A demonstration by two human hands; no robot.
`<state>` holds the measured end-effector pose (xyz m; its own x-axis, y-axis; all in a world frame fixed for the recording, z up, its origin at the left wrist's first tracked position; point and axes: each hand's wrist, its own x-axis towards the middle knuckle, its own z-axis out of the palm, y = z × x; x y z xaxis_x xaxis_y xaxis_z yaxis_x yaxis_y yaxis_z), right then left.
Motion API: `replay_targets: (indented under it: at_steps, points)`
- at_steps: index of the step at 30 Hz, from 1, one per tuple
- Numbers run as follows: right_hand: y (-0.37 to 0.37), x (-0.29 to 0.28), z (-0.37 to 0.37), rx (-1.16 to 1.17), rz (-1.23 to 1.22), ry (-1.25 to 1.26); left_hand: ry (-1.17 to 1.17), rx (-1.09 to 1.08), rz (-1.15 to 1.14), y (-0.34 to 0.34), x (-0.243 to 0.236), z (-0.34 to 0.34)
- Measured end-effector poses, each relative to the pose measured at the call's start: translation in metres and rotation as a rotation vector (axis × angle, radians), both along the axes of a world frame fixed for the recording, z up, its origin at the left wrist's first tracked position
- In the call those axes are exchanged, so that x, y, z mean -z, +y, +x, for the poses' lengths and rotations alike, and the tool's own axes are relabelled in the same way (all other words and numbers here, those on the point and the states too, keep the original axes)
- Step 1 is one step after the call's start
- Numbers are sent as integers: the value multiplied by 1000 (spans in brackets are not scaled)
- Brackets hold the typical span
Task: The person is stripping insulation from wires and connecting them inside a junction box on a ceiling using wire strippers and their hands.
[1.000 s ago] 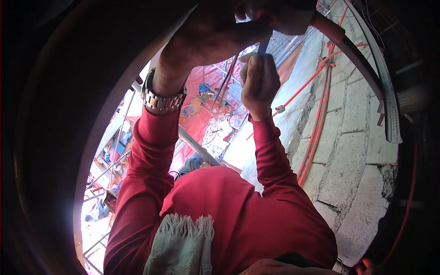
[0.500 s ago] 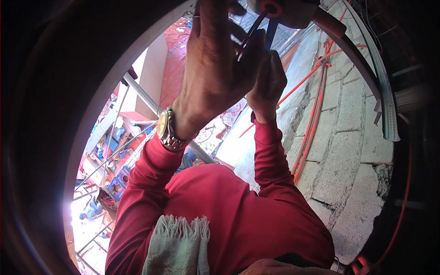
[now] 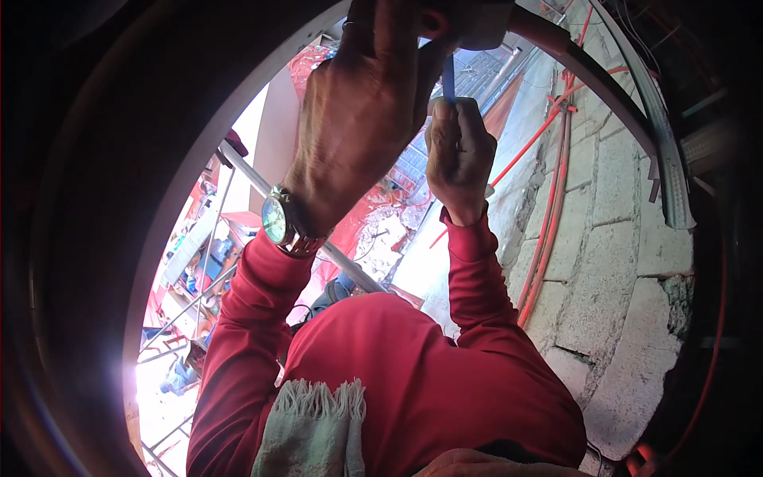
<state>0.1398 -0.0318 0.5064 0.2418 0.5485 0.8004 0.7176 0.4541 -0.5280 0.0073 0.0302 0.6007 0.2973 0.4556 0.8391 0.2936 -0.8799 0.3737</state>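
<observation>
My left hand (image 3: 358, 135) reaches up to the top edge, back of the hand facing me, with a metal-band watch (image 3: 276, 219) at the wrist. Its fingertips are dark or cut off by the frame, so what they touch is hidden. Just beside them sit a ring-shaped orange-red end (image 3: 433, 24) and a grey fitting (image 3: 486, 22). My right hand (image 3: 461, 151) is closed in a fist, thumb up, below the fitting. From the top of that fist a narrow flat blue strip (image 3: 449, 78) rises toward the fitting; its kind is not clear.
A curved dark pipe (image 3: 604, 79) and a perforated metal strip (image 3: 675, 183) arc along the upper right. Red conduits (image 3: 548, 230) run down the block wall (image 3: 620, 254). At lower left, scaffold bars (image 3: 258, 179) cross above a cluttered floor far below.
My right hand has dropped slightly away from the left, showing more of the blue strip between fist and fitting. My left hand has shifted a little left and up, its fingers now less visible.
</observation>
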Motion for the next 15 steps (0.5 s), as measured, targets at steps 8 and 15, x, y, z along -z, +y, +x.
replay_targets:
  at_steps: [8,15]
  points:
    - [-3,-8,5,-83,19,7,30,54,116,10,2,12]
    - [-9,-19,11,-185,-87,177,55,10,105,9,-1,11]
